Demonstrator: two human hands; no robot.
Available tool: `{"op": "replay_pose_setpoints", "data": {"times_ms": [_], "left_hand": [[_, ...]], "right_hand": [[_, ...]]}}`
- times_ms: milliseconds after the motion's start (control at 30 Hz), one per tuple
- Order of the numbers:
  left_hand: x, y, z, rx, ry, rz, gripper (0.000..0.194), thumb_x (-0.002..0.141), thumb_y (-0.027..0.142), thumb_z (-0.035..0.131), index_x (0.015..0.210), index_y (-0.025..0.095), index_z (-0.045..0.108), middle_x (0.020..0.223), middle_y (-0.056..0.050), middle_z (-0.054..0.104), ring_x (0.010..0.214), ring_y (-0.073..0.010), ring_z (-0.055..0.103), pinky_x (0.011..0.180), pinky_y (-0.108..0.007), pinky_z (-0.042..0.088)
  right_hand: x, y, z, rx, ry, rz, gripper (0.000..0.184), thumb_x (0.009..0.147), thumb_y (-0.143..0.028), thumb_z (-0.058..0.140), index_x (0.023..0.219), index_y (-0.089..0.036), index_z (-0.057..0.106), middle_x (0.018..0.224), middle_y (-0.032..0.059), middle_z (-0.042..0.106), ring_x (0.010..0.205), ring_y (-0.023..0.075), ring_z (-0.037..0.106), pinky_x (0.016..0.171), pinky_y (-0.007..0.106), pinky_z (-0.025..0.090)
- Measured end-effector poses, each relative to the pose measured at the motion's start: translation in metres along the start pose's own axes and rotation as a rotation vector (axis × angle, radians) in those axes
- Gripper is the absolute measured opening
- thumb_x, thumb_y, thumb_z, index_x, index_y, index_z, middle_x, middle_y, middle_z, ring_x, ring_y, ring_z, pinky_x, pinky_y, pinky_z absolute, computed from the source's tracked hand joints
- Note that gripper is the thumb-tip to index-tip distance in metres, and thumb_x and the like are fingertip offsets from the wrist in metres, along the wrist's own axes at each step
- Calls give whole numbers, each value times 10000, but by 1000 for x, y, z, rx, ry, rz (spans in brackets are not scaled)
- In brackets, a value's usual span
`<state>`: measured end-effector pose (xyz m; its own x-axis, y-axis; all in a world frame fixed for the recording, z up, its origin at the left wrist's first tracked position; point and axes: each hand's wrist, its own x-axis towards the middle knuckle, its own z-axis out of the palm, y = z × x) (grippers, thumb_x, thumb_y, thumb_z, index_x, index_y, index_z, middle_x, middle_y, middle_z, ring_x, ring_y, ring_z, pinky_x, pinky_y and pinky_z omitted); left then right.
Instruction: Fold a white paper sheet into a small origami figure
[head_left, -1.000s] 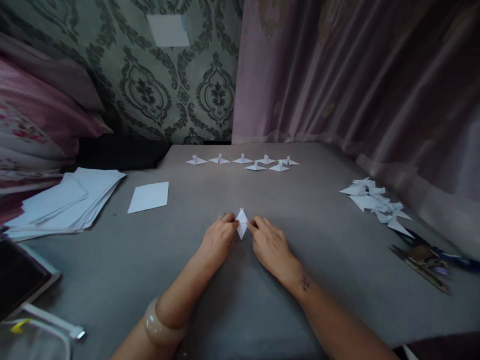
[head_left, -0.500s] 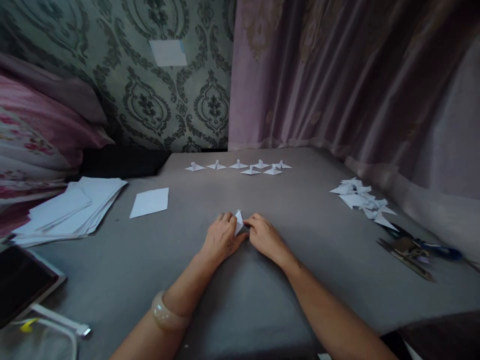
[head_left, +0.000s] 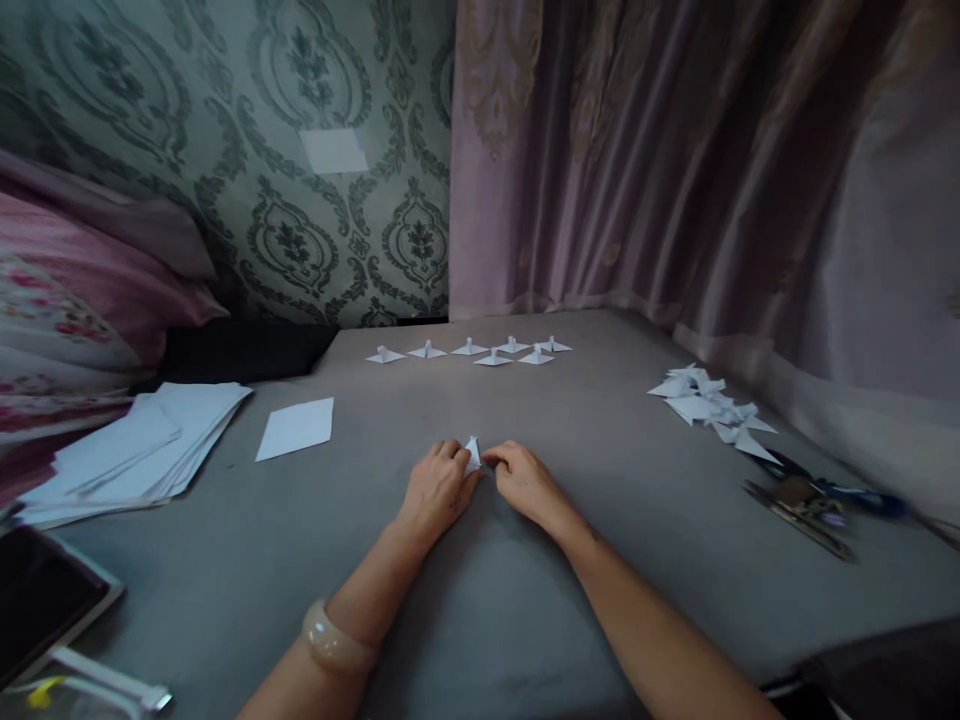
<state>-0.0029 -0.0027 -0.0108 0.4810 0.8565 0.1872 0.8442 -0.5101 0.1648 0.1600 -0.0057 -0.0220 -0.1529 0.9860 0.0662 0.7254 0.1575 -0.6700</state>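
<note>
A small white origami piece (head_left: pixel 472 455), folded to a narrow point at its top, is between my hands in the middle of the table. My left hand (head_left: pixel 439 484) is closed on its left side, the fingers bent over it and covering part of it. From the right, my right hand (head_left: pixel 521 482) pinches the paper's edge with thumb and forefinger. Beyond my hands, several folded white paper cranes (head_left: pixel 469 348) stand in loose rows with their wings spread.
A white paper square (head_left: pixel 295 430) lies to the left, near a stack of paper sheets (head_left: pixel 202 425). More folded cranes (head_left: pixel 705 405) are heaped at the right, beside several dark tools (head_left: pixel 799 518). A dark-screened device (head_left: pixel 45 600) with a white cable (head_left: pixel 112 680) occupies the near left.
The view has tilted up slightly, so the table sits lower in the picture. My hands stay at the folded paper, with the right fingers shifted a little at its right edge.
</note>
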Motion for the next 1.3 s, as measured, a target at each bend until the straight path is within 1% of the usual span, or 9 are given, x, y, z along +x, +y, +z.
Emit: {"op": "replay_pose_setpoints", "data": {"times_ms": [300, 433, 667, 767, 867, 933, 1067, 1167, 1300], "left_hand": [[4, 2, -4, -9, 5, -57, 250, 938, 289, 406, 1025, 177, 611, 972, -85, 647, 917, -219, 583, 767, -303, 451], [4, 1, -4, -79, 17, -80, 266, 941, 278, 381, 948, 189, 632, 965, -81, 649, 916, -205, 589, 783, -294, 444], [4, -9, 3, -388, 108, -153, 282, 774, 300, 587, 1017, 163, 625, 963, -88, 653, 904, -220, 594, 791, -316, 445], [6, -10, 3, -720, 136, -310, 227, 754, 312, 602, 916, 168, 669, 841, -52, 667, 826, -200, 599, 756, -301, 441], [9, -8, 2, -1162, 137, -489, 286, 740, 402, 624, 843, 141, 685, 756, -37, 668, 742, -175, 608, 692, -271, 464], [11, -7, 1, -1297, 128, -532, 365, 737, 459, 621, 881, 128, 676, 790, -45, 680, 738, -164, 624, 687, -267, 492], [14, -3, 2, -1555, 122, -603, 376, 675, 439, 697, 884, 128, 657, 912, -69, 687, 837, -158, 640, 798, -281, 523], [15, -2, 4, -1599, 95, -630, 331, 647, 400, 724, 825, 131, 648, 901, -77, 687, 835, -162, 645, 800, -291, 537], [13, -3, 3, -1499, 5, -641, 281, 669, 383, 672, 753, 117, 645, 735, -76, 675, 677, -163, 640, 647, -277, 532]], "right_hand": [[-2, -1, 2, 17, 35, -1, 339, 809, -73, 432, 992, -157, 704, 1009, 100, 670, 953, 186, 616, 902, 297, 431], [-3, -1, 5, 80, 29, -48, 369, 790, -44, 439, 1022, -168, 698, 1025, 92, 668, 977, 173, 611, 922, 286, 428], [3, -5, 9, 255, 53, -110, 481, 742, 17, 384, 1069, -183, 675, 1080, 55, 681, 1014, 137, 618, 929, 264, 455], [2, -12, 7, 320, 94, -115, 477, 750, 6, 385, 1104, -180, 645, 1081, 50, 683, 1005, 128, 623, 928, 259, 457], [2, -17, 5, 433, 216, 14, 326, 801, -105, 463, 1076, -164, 630, 1022, 70, 692, 933, 157, 639, 864, 283, 486], [2, -19, 3, 488, 269, 103, 236, 812, -217, 530, 1014, -154, 635, 973, 84, 693, 876, 176, 645, 820, 303, 496], [1, -22, 3, 566, 219, 164, 309, 799, -394, 574, 965, -140, 637, 920, 89, 698, 792, 181, 655, 709, 295, 514], [-1, -23, 3, 627, 157, 172, 299, 800, -414, 558, 889, -146, 656, 845, 64, 700, 779, 175, 655, 625, 252, 503], [-1, -18, 4, 646, 92, 216, 267, 813, -388, 535, 851, -146, 641, 753, 44, 686, 686, 155, 652, 516, 215, 464]]}}
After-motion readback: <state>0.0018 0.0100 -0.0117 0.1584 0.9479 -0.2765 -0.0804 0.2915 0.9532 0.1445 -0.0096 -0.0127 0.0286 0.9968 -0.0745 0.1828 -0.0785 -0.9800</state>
